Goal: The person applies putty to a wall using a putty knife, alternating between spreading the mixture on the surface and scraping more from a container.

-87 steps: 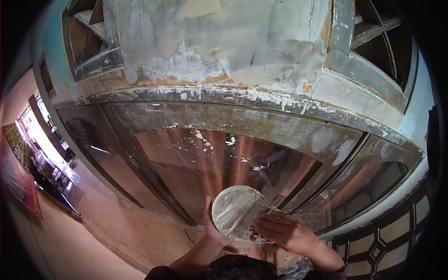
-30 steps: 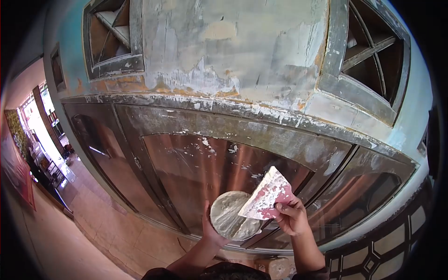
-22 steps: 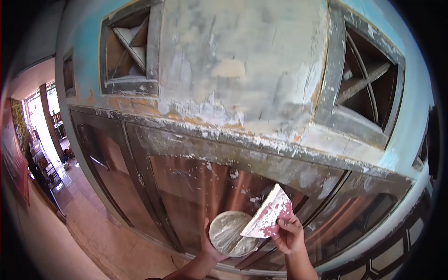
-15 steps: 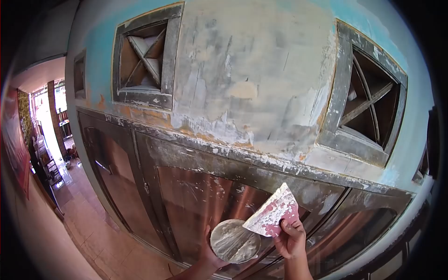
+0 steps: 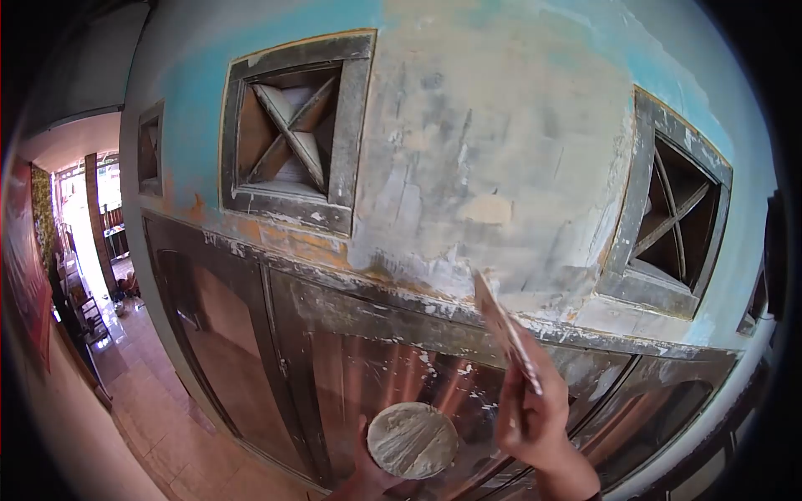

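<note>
Low in the view, my left hand (image 5: 365,463) is wrapped round the side of a round container of putty (image 5: 413,440); grooves run across the pale grey paste. My right hand (image 5: 539,413) grips a putty-smeared pink spreader (image 5: 508,332) on the right, raised higher than the container. The spreader shows nearly edge-on, its tip overlapping the bottom of the patched wall (image 5: 434,167) just above the wooden ledge. Grey, white and orange filler marks cover that wall.
Two square vents with crossed slats, a left vent (image 5: 288,134) and a right vent (image 5: 677,204), flank the patched area. Below run dark wooden door panels (image 5: 209,334) with glass. To the left, a tiled floor (image 5: 159,401) leads to a bright doorway (image 5: 79,225).
My right hand has raised the spreader toward the wall and turned it edge-on, away from the container. The container sits slightly lower. The view has shifted, so the wall appears further right.
</note>
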The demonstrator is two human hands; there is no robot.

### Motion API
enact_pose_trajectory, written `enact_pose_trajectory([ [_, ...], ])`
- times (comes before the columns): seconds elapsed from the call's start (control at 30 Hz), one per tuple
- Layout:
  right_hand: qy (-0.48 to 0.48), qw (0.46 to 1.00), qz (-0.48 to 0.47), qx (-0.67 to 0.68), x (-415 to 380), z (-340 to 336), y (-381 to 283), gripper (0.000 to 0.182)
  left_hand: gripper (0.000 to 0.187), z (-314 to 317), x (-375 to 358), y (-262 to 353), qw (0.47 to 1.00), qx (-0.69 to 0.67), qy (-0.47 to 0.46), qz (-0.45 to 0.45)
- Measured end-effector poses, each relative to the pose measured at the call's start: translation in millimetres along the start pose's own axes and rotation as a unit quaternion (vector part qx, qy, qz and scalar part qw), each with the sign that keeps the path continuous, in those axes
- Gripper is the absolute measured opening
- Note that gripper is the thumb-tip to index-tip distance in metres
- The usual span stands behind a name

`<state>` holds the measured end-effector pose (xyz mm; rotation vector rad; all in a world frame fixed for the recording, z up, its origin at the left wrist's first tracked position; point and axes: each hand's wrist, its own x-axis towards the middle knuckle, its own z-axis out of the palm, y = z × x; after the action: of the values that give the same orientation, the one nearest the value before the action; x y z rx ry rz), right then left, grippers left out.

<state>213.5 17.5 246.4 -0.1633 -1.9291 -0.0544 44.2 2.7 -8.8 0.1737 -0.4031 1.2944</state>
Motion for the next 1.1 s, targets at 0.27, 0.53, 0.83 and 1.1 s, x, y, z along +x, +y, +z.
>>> enact_pose_trajectory([
  [0.27,-0.035,0.872,-0.118,-0.474,126,88,5,0.053,0.09,-1,-29,60,0.9,0.392,0.151,0.116],
  [0.53,0.109,0.794,-0.144,-0.581,194,138,60,0.047,0.096,48,-49,80,0.999,-0.021,0.002,0.048],
  [0.83,0.053,0.811,-0.12,-0.57,200,150,80,0.048,0.098,49,-60,92,0.998,-0.034,0.039,0.047],
  [1.1,-0.005,0.825,-0.084,-0.559,195,146,75,0.052,0.084,48,-39,81,0.97,0.181,0.095,0.128],
])
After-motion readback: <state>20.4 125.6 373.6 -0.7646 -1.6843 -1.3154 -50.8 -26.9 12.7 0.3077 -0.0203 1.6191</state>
